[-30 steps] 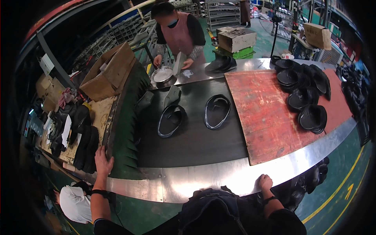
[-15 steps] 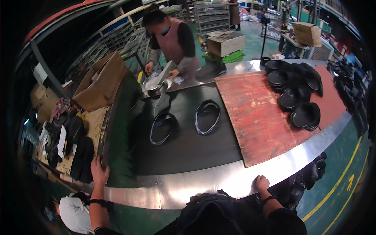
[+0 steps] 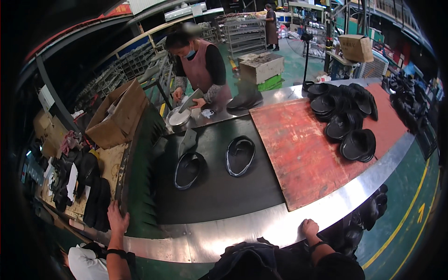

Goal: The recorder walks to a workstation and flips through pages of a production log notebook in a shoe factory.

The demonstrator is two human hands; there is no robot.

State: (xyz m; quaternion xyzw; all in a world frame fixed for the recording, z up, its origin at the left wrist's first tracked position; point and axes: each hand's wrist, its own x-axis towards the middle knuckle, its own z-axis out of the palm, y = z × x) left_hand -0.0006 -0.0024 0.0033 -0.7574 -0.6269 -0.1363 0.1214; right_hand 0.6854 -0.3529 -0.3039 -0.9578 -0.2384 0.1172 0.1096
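Observation:
My left hand (image 3: 117, 218) lies with fingers stretched out at the left end of the metal edge, beside a wooden worktable (image 3: 109, 163); it holds nothing. My right hand (image 3: 309, 227) rests as a closed fist on the front metal rim (image 3: 252, 231), with nothing seen in it. Beyond the rim, a black conveyor belt (image 3: 219, 200) carries two black shoe uppers, a left one (image 3: 187, 170) and a right one (image 3: 241, 156), with pale rims facing up. Behind the left upper lies a grey sole-shaped piece (image 3: 188, 143).
Stacked black shoe parts (image 3: 357, 145) sit on a red board (image 3: 298, 158) at right. Across the belt a co-worker (image 3: 200, 70) holds a grey sole-shaped piece (image 3: 191, 100) over a metal bowl (image 3: 179, 116). A cardboard box (image 3: 114, 114) stands at left; another person (image 3: 86, 263) is lower left.
My view has tilted up slightly, so the belt and uppers appear lower. The co-worker's grey piece is now tilted above the bowl. My hands keep their places on the edge.

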